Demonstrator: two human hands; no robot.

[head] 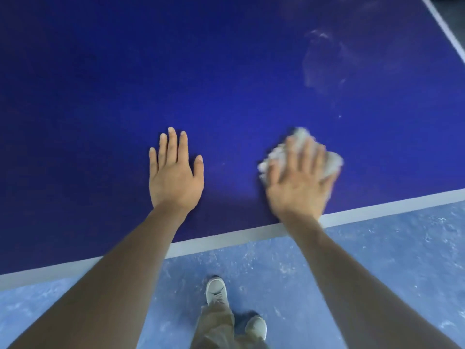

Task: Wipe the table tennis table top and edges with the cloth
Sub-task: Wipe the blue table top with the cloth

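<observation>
We are pressing a crumpled white cloth [279,157] flat against the dark blue table tennis desk [151,71] under our right hand [299,182], whose grip is spread, fingers straight and fanned over the wad, not pinching it. The cloth is lying at about three o'clock from our left hand [173,175], which is resting palm down on the bare surface with its fingers straight and close together, holding nothing. The cloth is sitting just inside the desk's white painted near edge line [226,239], which is running from eight o'clock to two o'clock across the view. A pale smeared patch of dust [324,61] is showing at one o'clock from the cloth, well apart from it, so we are judging that the right hand, already on the cloth, is the one to push that way. The right hand and cloth are blurred, so the cloth's true outline and long axis are hard to make out, and most of it is hidden under the palm. Below the edge we are seeing a mottled blue floor [377,260] and our pale shoes [216,289]
</observation>
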